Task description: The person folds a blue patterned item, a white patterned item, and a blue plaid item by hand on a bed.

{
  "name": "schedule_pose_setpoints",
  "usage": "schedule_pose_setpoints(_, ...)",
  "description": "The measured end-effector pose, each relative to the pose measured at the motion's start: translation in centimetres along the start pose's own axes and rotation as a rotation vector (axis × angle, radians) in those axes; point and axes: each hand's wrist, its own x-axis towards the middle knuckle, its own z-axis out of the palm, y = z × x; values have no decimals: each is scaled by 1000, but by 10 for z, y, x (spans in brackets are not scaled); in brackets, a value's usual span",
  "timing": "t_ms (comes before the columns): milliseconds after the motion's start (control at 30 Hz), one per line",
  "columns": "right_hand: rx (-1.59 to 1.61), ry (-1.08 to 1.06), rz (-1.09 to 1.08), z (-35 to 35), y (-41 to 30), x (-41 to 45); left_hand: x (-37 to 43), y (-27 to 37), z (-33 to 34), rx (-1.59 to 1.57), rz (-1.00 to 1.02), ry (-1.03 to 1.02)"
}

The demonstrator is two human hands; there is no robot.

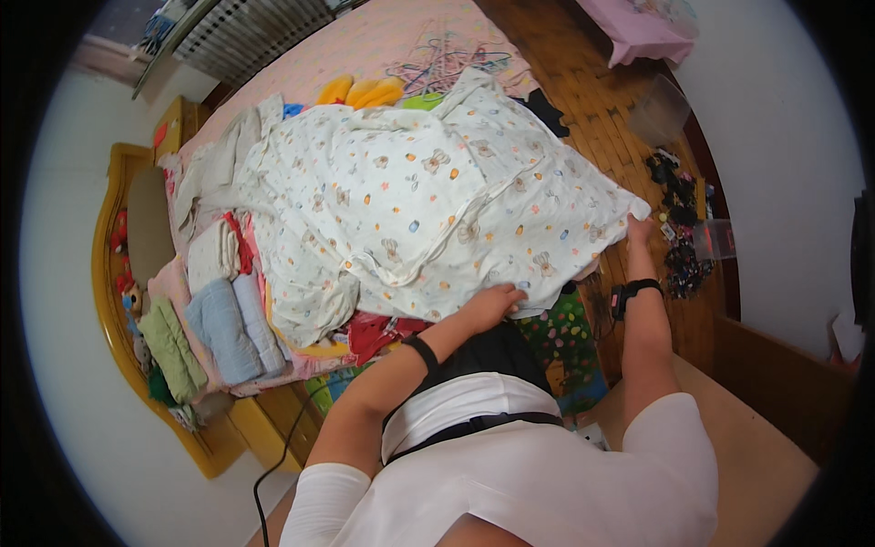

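A large white cloth [431,198] printed with bears and small orange and blue figures lies spread over the bed, with folds across its middle. At the right, my right hand [640,228] grips a corner of this cloth and holds it out over the floor. My left hand [493,305] rests at the near edge of the cloth, fingers partly bent; whether it pinches the fabric cannot be told. Red fabric [383,335] shows from under the near edge. Yellow plush fabric [362,91] lies beyond the far edge.
Folded blue towels [225,328], a green folded cloth [172,349] and a beige garment [225,164] lie near the yellow headboard [109,301]. Several hangers [451,65] are heaped on the far bed. Clear plastic bins [660,111] and small items stand along the right wall. A black cable [287,437] hangs at lower left.
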Motion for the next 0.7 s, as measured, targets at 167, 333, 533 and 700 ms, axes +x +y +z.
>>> schedule_pose_setpoints(167,41,-405,-855,9,-50,-154,-66,-34,-31,110,-90,546)
schedule_pose_setpoints(333,67,-819,-1579,28,-96,-355,-177,-114,-34,169,-437,969)
schedule_pose_setpoints(533,-752,-807,-1698,93,-103,-475,-326,-203,-12,245,-985,767)
schedule_pose_setpoints(700,49,-697,-1148,116,-150,-464,-390,-250,-27,297,-890,732)
